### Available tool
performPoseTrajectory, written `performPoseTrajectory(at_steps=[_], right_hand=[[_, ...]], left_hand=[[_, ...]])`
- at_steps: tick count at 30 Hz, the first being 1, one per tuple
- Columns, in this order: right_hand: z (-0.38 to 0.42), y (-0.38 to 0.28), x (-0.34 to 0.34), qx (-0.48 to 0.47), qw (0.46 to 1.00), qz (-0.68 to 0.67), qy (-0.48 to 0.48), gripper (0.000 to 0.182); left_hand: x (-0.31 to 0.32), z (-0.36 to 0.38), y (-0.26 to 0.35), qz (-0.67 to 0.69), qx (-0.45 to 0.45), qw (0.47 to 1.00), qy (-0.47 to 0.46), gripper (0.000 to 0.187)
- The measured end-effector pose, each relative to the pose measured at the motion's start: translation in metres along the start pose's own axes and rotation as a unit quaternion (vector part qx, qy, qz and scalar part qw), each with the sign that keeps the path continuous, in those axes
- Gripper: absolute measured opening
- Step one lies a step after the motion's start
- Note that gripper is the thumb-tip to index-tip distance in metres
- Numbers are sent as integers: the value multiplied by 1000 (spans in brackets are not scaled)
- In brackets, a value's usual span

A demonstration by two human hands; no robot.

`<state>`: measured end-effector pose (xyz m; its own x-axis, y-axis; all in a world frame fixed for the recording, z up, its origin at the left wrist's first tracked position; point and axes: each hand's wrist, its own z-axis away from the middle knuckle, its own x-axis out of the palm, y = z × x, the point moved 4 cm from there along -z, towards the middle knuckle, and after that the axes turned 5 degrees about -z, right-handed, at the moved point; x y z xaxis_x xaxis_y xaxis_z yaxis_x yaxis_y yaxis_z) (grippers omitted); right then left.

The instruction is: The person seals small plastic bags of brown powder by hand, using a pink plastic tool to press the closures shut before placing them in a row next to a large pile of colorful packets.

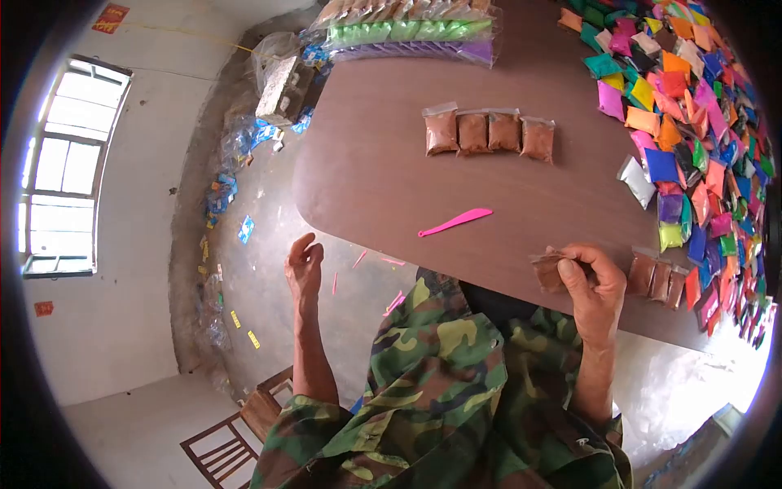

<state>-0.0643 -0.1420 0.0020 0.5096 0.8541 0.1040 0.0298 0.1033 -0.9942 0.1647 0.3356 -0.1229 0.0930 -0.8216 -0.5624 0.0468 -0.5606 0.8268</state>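
My right hand [595, 287] pinches a small clear bag of brown material [551, 274] between thumb and fingers, just above the table's near edge. My left hand [303, 267] is off the table's left corner, its fingers loosely bent and apart, with nothing visible in them. Between the hands and farther in, a pink plastic knife [456, 222] lies on the brown table [375, 155]. Beyond it, several filled brown bags [489, 132] lie side by side in a row. Close to the right of my right hand lie more brown bags [656, 279].
A large heap of colourful small bags [680, 114] covers the table's right side. At the far edge sits a clear pack of brown, green and purple bags [411, 33]. Litter [220, 196] and pink pieces [394, 303] lie on the floor; a wooden chair [224, 452] stands at lower left.
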Motion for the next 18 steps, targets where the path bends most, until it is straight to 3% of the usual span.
performPoseTrajectory(at_steps=[1,2,5,10,12,14,18], right_hand=[[0,-1,2,4,1000,0,2,13],[1,-1,4,8,1000,0,3,13],[0,2,6,-21,1000,15,9,13],[0,0,6,-25,997,77,17,13],[1,-2,9,-32,994,102,17,13],[1,-8,13,-41,988,148,20,13],[5,-13,16,-65,980,187,9,12]], left_hand=[[-3,0,2,66,-16,998,-12,25],[-4,6,22,37,-59,998,11,20],[-14,11,35,94,-45,993,56,19],[-9,40,156,-107,97,983,116,12],[16,55,199,-117,221,967,42,14],[55,75,234,-95,260,959,-59,20],[113,88,257,-177,352,911,-119,23]])
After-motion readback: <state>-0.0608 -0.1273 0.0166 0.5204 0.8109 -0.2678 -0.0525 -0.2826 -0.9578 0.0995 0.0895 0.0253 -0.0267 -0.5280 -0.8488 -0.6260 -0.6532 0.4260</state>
